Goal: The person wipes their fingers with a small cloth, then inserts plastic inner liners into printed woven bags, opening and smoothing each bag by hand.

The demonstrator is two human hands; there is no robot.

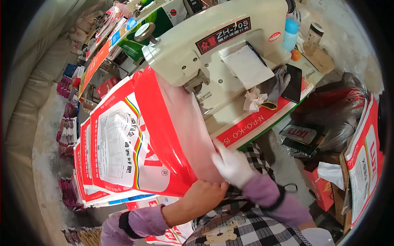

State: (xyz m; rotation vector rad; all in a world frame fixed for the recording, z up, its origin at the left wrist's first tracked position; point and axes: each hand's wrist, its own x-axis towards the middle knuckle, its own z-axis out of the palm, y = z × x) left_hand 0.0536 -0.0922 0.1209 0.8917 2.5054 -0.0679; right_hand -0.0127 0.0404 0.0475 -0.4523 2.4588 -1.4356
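A large red and white printed woven bag lies on a stack of similar bags, its pale end beside the sewing machine. My bare left hand is closed on the bag's near corner, fingers curled over the edge. My right hand, in a white glove, is at the bag's right edge, close to my left hand. Motion blurs its fingers, so I cannot tell whether they grip. The machine's needle area is beyond both hands, next to the bag's edge.
On the machine's table are a paper pad, crumpled tissue, a grey glove and a black phone. A blue bottle and a jar stand behind. Purple bundles line the left floor; a red box sits at right.
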